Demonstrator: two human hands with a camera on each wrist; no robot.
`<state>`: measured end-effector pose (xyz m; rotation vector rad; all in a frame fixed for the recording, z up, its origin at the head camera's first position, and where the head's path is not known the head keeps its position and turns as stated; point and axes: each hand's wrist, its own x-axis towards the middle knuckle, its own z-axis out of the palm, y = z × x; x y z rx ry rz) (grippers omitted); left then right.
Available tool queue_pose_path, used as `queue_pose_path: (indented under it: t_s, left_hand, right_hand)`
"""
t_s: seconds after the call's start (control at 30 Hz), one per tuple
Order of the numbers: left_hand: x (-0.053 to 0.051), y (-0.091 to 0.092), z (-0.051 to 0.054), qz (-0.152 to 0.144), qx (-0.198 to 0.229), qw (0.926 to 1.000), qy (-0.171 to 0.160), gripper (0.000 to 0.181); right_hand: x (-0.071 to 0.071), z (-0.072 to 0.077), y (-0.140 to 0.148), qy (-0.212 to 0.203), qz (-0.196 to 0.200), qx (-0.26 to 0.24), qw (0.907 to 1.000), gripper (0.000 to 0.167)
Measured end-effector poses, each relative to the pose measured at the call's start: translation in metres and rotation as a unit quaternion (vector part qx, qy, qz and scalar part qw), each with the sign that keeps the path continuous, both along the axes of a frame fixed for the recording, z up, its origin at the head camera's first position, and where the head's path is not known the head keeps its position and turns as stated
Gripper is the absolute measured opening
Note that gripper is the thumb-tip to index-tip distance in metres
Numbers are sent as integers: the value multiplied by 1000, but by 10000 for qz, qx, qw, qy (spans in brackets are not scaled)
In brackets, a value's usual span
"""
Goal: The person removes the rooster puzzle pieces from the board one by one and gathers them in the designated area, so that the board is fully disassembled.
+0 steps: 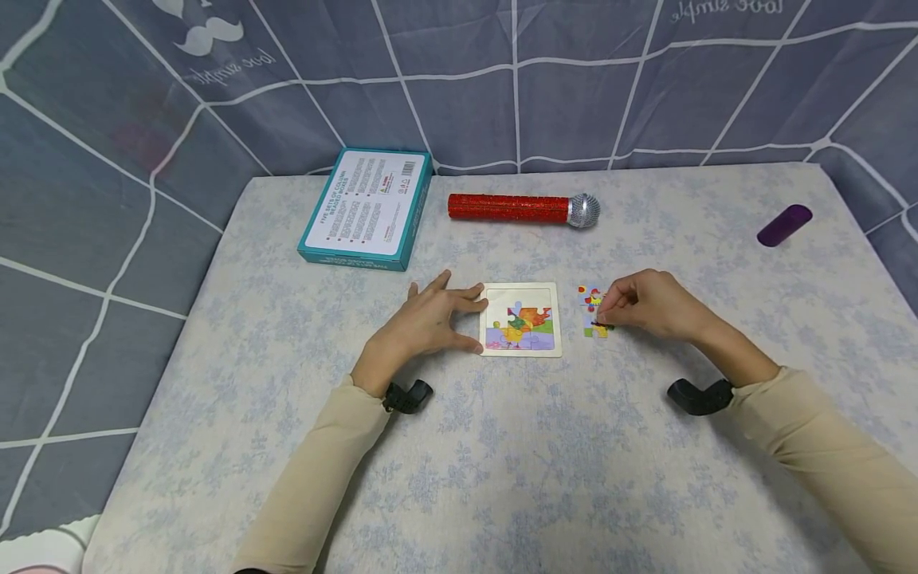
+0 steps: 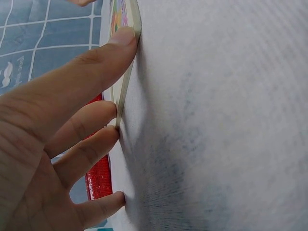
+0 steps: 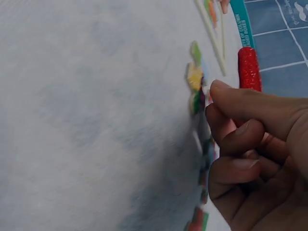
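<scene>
1. The left hand [image 1: 428, 320] is resting beside a square, pale wooden puzzle tray [image 1: 531, 296], its grip spread, the thumb and two fingertips touching the tray's left side.
2. The tray is lying flat on a bench [image 1: 502, 462] covered in white cloth with a pale blue print; colourful joined puzzle pieces [image 1: 531, 340] are filling its lower part and some of the middle, while bare base is showing above and at the left.
3. The right hand [image 1: 654, 303] is holding its grip pressed together, thumb and curled fingers pinching a small, dark purple puzzle piece [image 1: 604, 325].
4. Loose, multicoloured puzzle pieces [image 1: 592, 298] are lying just right of the tray, partly hidden under the right hand.
5. Behind the tray, a glittery red microphone with a silver head [image 1: 516, 209] is lying crosswise.
6. A flat teal-and-white cardboard box [image 1: 366, 206] is lying farther left; a dark purple cylinder [image 1: 785, 226] is lying at the far right.
</scene>
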<state>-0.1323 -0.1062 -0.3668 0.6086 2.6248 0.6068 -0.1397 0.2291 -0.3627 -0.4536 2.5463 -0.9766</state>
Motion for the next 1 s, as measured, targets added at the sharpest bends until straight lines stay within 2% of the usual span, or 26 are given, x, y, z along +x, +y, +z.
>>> queue_pose_path:
  t_s: [0.13,0.3,0.67,1.0]
  left_hand:
    - [0,0,0,22,2,10000,-32,74]
    - [0,0,0,50,-6,10000,-67,74]
    - [-1,1,2,29,-96,9999,-81,74]
    - [0,0,1,47,-106,9999,-96,74]
  right_hand:
    - [-3,2,-8,176,82,-226,9996,3]
    - [-7,4,-28,344,123,-226,9991,5]
    - [-12,-3,-65,302,337,-323,9985,22]
    - [-12,-6,-82,344,532,-270,9976,20]
